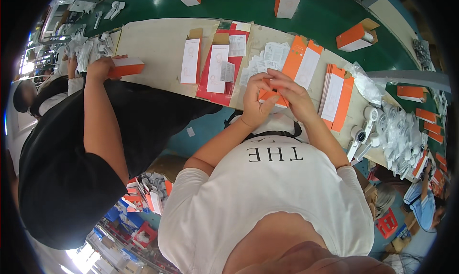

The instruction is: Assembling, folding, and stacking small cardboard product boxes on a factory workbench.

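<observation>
Close in front of my body I hold an orange-and-white carton [280, 102] between both hands, its orange end turned up. My left hand [256, 101] closes round its left side, thumb across the near edge. Over the top and right side bends my right hand [297, 98], its fingertips meeting the left ones. The fingers hide part of the carton's top. Just beyond them lie a flat orange-and-white carton [302, 61] and a spread of small printed slips [273, 55]. Right of my right hand is a stack of flattened cartons [333, 99].
Two white cartons [191, 59] lie left, one on a red sheet [221, 98]. A co-worker's hand [99, 68] grips an orange-and-white box [128, 67] farther left. White handheld fans [357, 133] and bagged ones [400, 135] crowd the right. Open boxes [356, 37] stand on the green belt [229, 6].
</observation>
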A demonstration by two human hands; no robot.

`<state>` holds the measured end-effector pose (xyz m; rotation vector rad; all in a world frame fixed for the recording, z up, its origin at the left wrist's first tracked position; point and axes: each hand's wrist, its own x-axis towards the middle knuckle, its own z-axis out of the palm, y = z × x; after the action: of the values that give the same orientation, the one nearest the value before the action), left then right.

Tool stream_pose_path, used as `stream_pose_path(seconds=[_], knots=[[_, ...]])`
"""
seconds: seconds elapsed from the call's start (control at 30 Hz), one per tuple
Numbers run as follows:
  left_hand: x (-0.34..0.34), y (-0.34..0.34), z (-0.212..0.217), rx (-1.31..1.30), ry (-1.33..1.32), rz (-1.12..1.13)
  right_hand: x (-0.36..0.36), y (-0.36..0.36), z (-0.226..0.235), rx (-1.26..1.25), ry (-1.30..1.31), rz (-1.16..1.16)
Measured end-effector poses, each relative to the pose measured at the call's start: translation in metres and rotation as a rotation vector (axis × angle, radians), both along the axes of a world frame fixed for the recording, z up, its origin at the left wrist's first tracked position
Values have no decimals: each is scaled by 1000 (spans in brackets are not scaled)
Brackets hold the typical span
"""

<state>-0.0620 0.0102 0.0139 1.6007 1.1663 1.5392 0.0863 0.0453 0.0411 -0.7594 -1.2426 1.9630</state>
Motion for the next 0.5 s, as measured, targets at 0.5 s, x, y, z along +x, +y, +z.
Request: stream_pose_path(seconds=[0.5], knots=[[12, -9, -3, -271, 33, -97, 19, 13, 21, 31, -444, 188]])
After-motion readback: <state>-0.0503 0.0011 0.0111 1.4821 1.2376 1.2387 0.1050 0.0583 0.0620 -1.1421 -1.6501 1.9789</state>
